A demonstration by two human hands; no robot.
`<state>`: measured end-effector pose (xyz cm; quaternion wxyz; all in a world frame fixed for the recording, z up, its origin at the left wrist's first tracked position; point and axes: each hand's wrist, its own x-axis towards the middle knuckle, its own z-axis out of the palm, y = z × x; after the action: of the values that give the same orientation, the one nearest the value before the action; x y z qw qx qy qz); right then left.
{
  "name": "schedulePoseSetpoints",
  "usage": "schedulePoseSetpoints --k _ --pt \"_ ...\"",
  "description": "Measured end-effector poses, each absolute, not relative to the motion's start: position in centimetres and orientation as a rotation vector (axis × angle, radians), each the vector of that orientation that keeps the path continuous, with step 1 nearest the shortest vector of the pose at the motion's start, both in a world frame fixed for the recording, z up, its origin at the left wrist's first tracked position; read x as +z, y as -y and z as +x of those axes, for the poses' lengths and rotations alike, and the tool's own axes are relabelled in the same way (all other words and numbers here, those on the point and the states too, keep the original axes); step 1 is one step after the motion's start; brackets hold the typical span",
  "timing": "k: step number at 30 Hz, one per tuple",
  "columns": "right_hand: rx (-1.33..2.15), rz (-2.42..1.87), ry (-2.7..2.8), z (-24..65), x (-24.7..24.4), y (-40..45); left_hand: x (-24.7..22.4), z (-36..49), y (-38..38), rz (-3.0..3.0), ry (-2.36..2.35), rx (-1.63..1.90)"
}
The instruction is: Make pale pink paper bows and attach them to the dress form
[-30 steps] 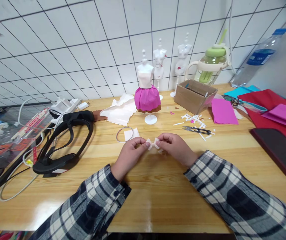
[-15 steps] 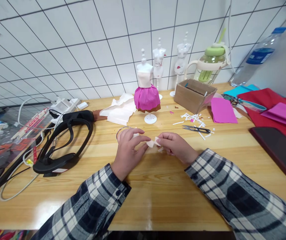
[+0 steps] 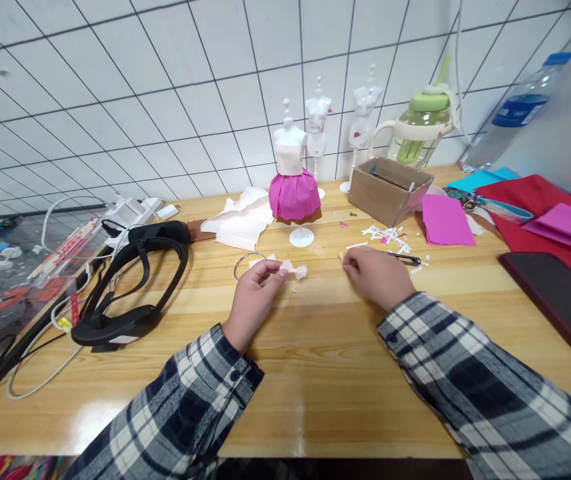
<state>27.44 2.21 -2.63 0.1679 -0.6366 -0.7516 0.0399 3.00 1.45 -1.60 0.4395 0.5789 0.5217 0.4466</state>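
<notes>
Between the thumb and finger of my left hand (image 3: 255,297) is a small pale paper bow (image 3: 295,269), a thin bit dangling below it. My right hand (image 3: 378,273) is closed near the thread snips (image 3: 408,259), partly covering them; a tiny pale scrap (image 3: 342,256) shows at its fingertips. Behind my hands stands a mini dress form (image 3: 289,150) with a white top and a pink pleated skirt (image 3: 294,195). A ring-shaped band (image 3: 242,261) and a pale piece of paper lie just beyond my left fingers.
Paper clippings (image 3: 388,235) are scattered before a cardboard box (image 3: 385,193). Pink sheets (image 3: 448,220) and a phone (image 3: 555,303) lie at right. A black headset strap (image 3: 172,293) and cables are at left. Crumpled pale paper (image 3: 242,217) lies behind. Two bare dress forms stand at the wall.
My right hand has left the bow and moved right toward the thread snips. My left hand now holds the bow alone, its fingers closed more tightly.
</notes>
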Motion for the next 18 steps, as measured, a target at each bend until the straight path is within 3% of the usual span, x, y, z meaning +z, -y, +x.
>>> schedulePoseSetpoints --k 4,8,10,18 --pt "-0.088 -1.615 2.083 26.8 -2.2 -2.2 -1.6 3.5 -1.2 1.285 -1.204 1.113" --pt "0.206 -1.067 2.540 23.6 -2.2 -0.4 -1.8 3.3 -1.4 1.156 -1.151 1.179" --pt "0.308 -0.998 2.655 22.6 -2.5 0.4 -1.7 3.2 -1.4 1.126 -1.140 1.191" --pt "0.116 -1.630 2.341 25.9 -3.2 -1.6 -1.7 3.4 -1.0 1.074 -1.064 1.114"
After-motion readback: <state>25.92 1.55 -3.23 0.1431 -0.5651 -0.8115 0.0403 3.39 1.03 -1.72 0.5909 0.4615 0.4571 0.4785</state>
